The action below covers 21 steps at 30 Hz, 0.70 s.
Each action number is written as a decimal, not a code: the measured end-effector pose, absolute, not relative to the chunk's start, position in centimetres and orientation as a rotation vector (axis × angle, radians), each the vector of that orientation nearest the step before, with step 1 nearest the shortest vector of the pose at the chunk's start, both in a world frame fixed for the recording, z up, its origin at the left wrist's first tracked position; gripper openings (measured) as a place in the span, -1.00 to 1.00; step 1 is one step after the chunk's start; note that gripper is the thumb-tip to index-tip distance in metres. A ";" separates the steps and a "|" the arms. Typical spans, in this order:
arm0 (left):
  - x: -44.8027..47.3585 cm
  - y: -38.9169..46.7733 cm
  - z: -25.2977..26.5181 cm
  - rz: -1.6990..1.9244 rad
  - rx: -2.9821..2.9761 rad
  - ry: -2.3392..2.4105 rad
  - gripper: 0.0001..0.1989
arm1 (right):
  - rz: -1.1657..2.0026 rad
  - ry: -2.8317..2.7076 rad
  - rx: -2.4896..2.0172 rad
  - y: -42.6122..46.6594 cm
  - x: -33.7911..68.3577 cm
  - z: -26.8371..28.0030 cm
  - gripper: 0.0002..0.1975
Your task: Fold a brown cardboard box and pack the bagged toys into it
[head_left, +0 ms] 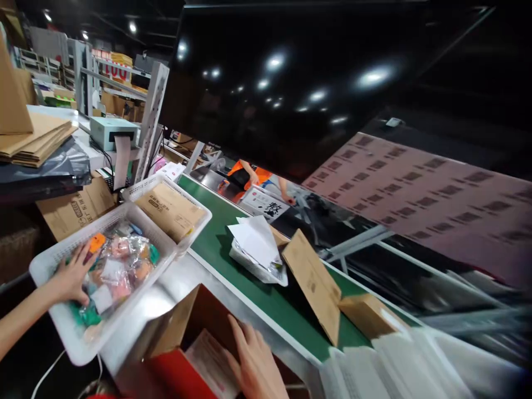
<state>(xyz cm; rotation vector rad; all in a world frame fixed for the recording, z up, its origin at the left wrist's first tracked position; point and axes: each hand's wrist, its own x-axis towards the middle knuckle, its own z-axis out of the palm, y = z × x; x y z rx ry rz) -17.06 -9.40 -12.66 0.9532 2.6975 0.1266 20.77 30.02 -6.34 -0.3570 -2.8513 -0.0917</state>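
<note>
My left hand (73,274) reaches into a white plastic basket (54,257) full of small clear-wrapped packets (120,266) in pink, orange and green; its fingers lie spread on the packets, and whether it grips one I cannot tell. My right hand (255,360) rests flat, fingers together, inside an open cardboard box (191,318) at the bottom middle, on a paper sheet (211,363) beside a red item (174,374). The box stands on a steel counter (174,282).
A second white basket (141,188) with a brown carton stands behind the first. The green conveyor belt (216,244) carries a tray of papers (257,249) and an open carton (332,296). A label printer (110,130) and flat cartons (33,136) are at left. Another person's hands (253,177) work beyond the belt.
</note>
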 end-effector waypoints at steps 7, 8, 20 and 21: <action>-18.3 -7.6 -13.5 0.137 0.923 2.637 0.54 | 0.326 -3.020 0.304 22.8 1.2 -1.9 -0.07; -18.4 -7.7 -13.7 0.179 0.917 2.643 0.54 | 0.367 -3.127 0.293 21.8 -2.9 -1.7 0.13; -19.4 -5.0 -14.0 0.348 0.684 2.520 0.61 | 0.958 -3.693 0.068 20.8 -21.2 -9.5 0.86; -19.7 -4.9 -14.0 0.372 0.710 2.502 0.60 | 1.028 -3.673 0.073 20.8 -20.9 -9.7 0.87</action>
